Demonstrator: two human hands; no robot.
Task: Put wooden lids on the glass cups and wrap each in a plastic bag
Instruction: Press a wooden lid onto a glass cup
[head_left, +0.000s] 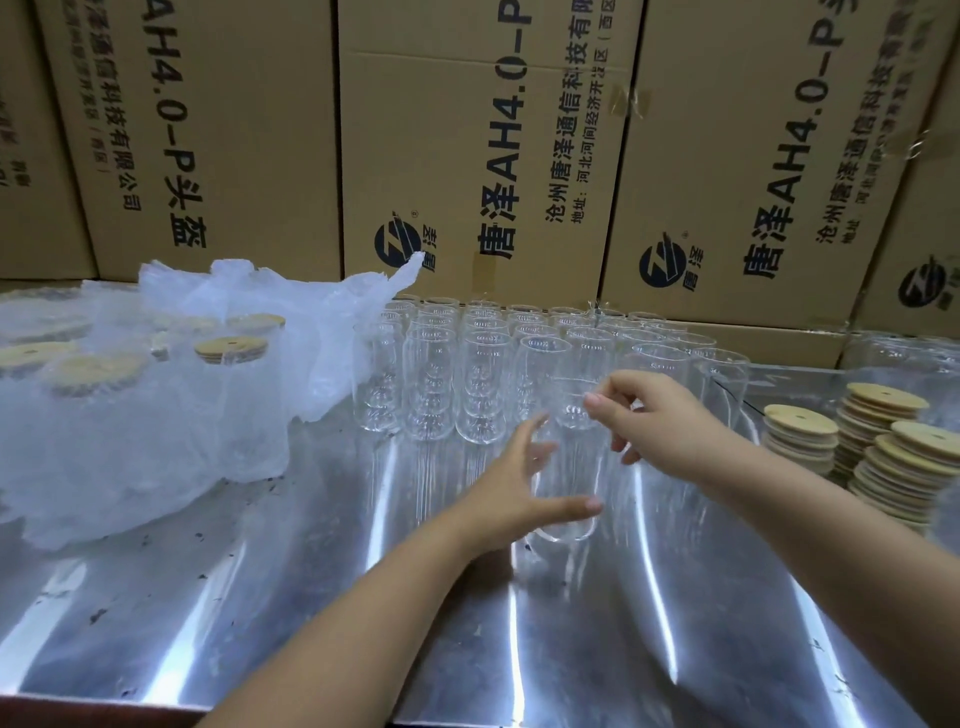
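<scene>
1. A wall of brown cardboard cartons (218, 130) printed with black lettering is stacked behind the far edge of the bench.
2. A shiny metal bench (260, 597), streaked with reflections, fills the lower half of the view.
3. A heap of cups wrapped in cloudy clear plastic bags (130, 415) is spread along the left edge. Round wooden lids can be seen through the plastic, so this share of the work is judged done.
4. A block of bare clear glass cups (483, 364) is set in rows at the middle of the far edge. None is lidded or bagged, so a large share is judged left.
5. Stacks of round pale wooden lids (893, 452), each with a small hole, are piled by the right edge.
6. One clear glass cup (569, 467), without a lid, is placed nearer the middle of the bench than the rows, between the two hands.
7. The left hand (519, 488) is spread, with the thumb in front of the cup's lower part and the fingers beyond it.
8. The right hand (660, 421) is curled at the cup's rim; whether the rim is pinched cannot be told.
</scene>
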